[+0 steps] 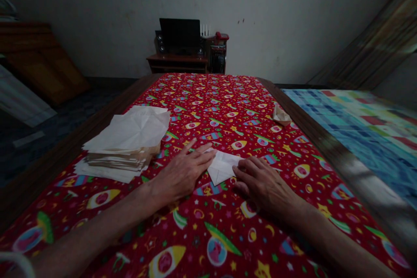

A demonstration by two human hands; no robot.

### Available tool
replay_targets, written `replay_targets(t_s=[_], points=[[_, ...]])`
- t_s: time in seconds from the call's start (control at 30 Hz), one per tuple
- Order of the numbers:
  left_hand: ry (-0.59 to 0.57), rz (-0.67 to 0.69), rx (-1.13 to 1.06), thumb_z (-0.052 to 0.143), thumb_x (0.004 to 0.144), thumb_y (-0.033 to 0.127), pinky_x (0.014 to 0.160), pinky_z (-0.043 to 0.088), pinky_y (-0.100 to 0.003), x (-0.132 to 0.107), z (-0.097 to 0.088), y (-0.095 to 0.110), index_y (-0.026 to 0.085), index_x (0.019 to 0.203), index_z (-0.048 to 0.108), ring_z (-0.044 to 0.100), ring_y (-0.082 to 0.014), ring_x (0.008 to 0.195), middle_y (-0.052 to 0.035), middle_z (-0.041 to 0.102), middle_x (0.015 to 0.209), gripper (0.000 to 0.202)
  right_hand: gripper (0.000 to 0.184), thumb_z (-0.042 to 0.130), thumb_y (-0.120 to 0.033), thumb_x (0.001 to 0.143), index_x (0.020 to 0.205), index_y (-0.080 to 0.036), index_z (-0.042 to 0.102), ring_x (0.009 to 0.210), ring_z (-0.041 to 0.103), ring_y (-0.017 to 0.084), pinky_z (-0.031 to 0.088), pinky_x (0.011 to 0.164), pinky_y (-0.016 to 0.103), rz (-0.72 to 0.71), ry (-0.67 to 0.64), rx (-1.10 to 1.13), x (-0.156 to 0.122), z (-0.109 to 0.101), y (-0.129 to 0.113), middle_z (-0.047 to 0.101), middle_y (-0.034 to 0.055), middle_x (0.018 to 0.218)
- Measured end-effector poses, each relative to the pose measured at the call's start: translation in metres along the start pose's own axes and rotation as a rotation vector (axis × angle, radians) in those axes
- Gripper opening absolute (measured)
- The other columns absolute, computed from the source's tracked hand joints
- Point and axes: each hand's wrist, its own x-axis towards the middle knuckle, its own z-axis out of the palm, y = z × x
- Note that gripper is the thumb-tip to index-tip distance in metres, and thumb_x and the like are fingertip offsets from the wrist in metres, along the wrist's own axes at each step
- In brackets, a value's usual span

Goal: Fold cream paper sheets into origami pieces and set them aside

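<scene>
A small folded piece of white paper point(221, 167) lies on the red patterned cloth point(215, 208), with a pointed corner towards me. My left hand point(185, 171) rests on its left edge, open, with the fingers stretched out flat. At the paper's right end, my right hand point(265, 184) has its fingers bent and closed over the edge; its thumb lies lower, near the cloth. To the left of my left hand stands a thick stack of white paper sheets point(130, 134), with crease lines on the top sheet.
A small folded paper piece point(281, 115) sits near the table's right edge. Beyond the far end are a monitor point(180, 32) and speakers on a desk point(176, 61). A bed with a checked cover point(358, 117) is at right, a wooden cabinet point(42, 61) at left.
</scene>
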Motion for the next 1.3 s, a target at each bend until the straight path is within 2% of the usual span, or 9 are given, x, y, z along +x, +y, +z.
replay_targets(t_s=[0.1, 0.17, 0.27, 0.53, 0.87, 1.03, 1.13, 1.3], points=[[-0.017, 0.052, -0.123, 0.043, 0.088, 0.02, 0.115, 0.013, -0.046, 0.006, 0.001, 0.021, 0.017, 0.133, 0.046, 0.033, -0.022, 0.136, -0.0065, 0.047, 0.141, 0.045, 0.015, 0.045, -0.026, 0.094, 0.092, -0.02, 0.059, 0.084, 0.049, 0.02, 0.041, 0.078, 0.036, 0.004, -0.015, -0.014, 0.001, 0.0, -0.002, 0.057, 0.0064, 0.09], [-0.024, 0.038, -0.162, 0.038, 0.093, 0.031, 0.115, 0.013, -0.046, 0.01, 0.003, 0.032, 0.017, 0.136, 0.043, 0.033, -0.0219, 0.136, -0.0075, 0.045, 0.142, 0.044, 0.019, 0.041, -0.025, 0.095, 0.091, -0.02, 0.059, 0.083, 0.048, 0.02, 0.04, 0.078, 0.037, 0.009, -0.035, -0.03, 0.002, 0.0, -0.003, 0.057, 0.0064, 0.09], [-0.031, 0.017, -0.162, 0.032, 0.097, 0.038, 0.115, 0.015, -0.042, 0.01, 0.008, 0.038, 0.017, 0.139, 0.037, 0.031, -0.0203, 0.137, -0.0076, 0.039, 0.146, 0.047, 0.023, 0.037, -0.025, 0.096, 0.095, -0.019, 0.06, 0.085, 0.048, 0.02, 0.039, 0.078, 0.038, 0.029, -0.035, -0.052, 0.002, 0.001, -0.003, 0.057, 0.0072, 0.092], [-0.023, -0.046, -0.099, 0.033, 0.098, 0.034, 0.114, 0.022, -0.041, -0.007, 0.01, 0.021, 0.017, 0.137, 0.041, 0.033, -0.0206, 0.136, -0.0083, 0.038, 0.147, 0.044, 0.024, 0.039, -0.025, 0.096, 0.091, -0.017, 0.062, 0.08, 0.047, 0.019, 0.038, 0.075, 0.036, 0.047, 0.029, -0.079, 0.002, 0.0, -0.005, 0.058, 0.0076, 0.088], [-0.026, -0.162, -0.066, 0.034, 0.098, 0.033, 0.113, 0.023, -0.041, -0.025, 0.006, 0.013, 0.019, 0.138, 0.04, 0.034, -0.0186, 0.136, -0.0043, 0.037, 0.147, 0.043, 0.027, 0.042, -0.022, 0.095, 0.08, -0.019, 0.064, 0.077, 0.048, 0.019, 0.035, 0.071, 0.035, 0.049, 0.113, -0.103, -0.005, 0.003, 0.002, 0.06, 0.0067, 0.083], [-0.023, -0.223, -0.051, 0.034, 0.098, 0.031, 0.112, 0.026, -0.041, -0.029, 0.005, 0.009, 0.017, 0.139, 0.039, 0.036, -0.0196, 0.134, -0.006, 0.038, 0.147, 0.044, 0.029, 0.043, -0.021, 0.094, 0.075, -0.017, 0.065, 0.076, 0.047, 0.02, 0.035, 0.071, 0.035, 0.085, 0.14, -0.136, -0.004, 0.002, -0.002, 0.06, 0.0075, 0.078], [-0.037, -0.231, -0.058, 0.033, 0.098, 0.031, 0.111, 0.026, -0.042, -0.028, 0.003, 0.007, 0.017, 0.138, 0.039, 0.035, -0.0201, 0.135, -0.0066, 0.038, 0.147, 0.043, 0.027, 0.042, -0.022, 0.094, 0.081, -0.016, 0.065, 0.079, 0.047, 0.021, 0.035, 0.073, 0.036, 0.096, 0.122, -0.162, -0.003, 0.003, -0.005, 0.06, 0.0082, 0.081], [-0.036, -0.181, -0.061, 0.032, 0.098, 0.033, 0.113, 0.019, -0.048, -0.018, 0.003, 0.012, 0.019, 0.136, 0.043, 0.03, -0.0224, 0.138, -0.0062, 0.04, 0.146, 0.042, 0.024, 0.046, -0.033, 0.092, 0.107, -0.02, 0.061, 0.088, 0.046, 0.025, 0.035, 0.079, 0.039, 0.122, 0.043, -0.181, 0.008, 0.003, -0.016, 0.059, 0.0094, 0.096]])
